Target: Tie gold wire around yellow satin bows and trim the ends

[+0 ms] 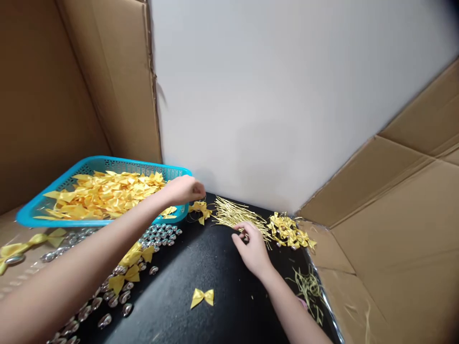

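My left hand [187, 188] is raised just above a small group of yellow bows with thin cord loops [201, 210], beside the basket's right end. Its fingers are pinched together; what lies between them is too small to make out. Over the near edge of a bundle of gold cords [229, 210] hovers my right hand [253, 249], thumb and forefinger apart and the other fingers curled, with nothing visible in it. A single yellow ribbon bow [202, 297] lies on the black table [172, 306] in front of me.
A blue basket [96, 222] full of yellow bows stands at the left. Shiny silver bells or beads [165, 233] lie in front of it. Finished-looking bows [289, 231] are piled at the right, with cord scraps [308, 286] nearer. Cardboard walls [401, 224] flank the table.
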Available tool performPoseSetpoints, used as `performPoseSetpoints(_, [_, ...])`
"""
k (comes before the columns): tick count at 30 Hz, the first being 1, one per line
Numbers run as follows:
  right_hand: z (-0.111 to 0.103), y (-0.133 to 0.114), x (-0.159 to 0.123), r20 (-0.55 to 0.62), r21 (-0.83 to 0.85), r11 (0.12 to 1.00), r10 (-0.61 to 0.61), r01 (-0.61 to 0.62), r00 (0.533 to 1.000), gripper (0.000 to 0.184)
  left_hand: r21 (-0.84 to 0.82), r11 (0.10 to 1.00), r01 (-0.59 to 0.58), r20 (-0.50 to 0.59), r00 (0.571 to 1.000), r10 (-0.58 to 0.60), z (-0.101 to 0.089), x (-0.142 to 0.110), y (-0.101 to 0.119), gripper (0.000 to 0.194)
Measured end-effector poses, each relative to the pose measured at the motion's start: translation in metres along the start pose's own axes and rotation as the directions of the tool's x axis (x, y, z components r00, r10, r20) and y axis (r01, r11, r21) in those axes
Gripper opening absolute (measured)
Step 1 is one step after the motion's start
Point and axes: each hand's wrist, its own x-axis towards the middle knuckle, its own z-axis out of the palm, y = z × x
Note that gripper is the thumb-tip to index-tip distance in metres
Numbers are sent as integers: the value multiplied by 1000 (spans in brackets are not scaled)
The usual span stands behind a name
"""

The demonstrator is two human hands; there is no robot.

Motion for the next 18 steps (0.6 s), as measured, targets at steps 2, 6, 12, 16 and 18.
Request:
performPoseSetpoints(2, [20,-10,20,26,141,988,59,-62,998,16,-137,990,19,-61,998,-28,-7,-8,9,27])
performPoseSetpoints(6, [44,-36,40,133,645,749,86,-152,987,62,-876,478,62,-66,967,-246,2,-31,44,32])
performPoseSetpoints(12, [29,-57,24,94,832,546,29,-94,995,41,-995,88,52,18,938,-345,24,-49,85,34])
performPoseSetpoints(16, [12,-56,11,47,813,581,20,-50,999,33,-934,352,-57,-183,924,-335,16,-62,96,22])
performPoseSetpoints(18, [8,-56,6,42,808,587,24,-48,999,30,-856,509,-95,-272,919,-286,12,-70,102,18])
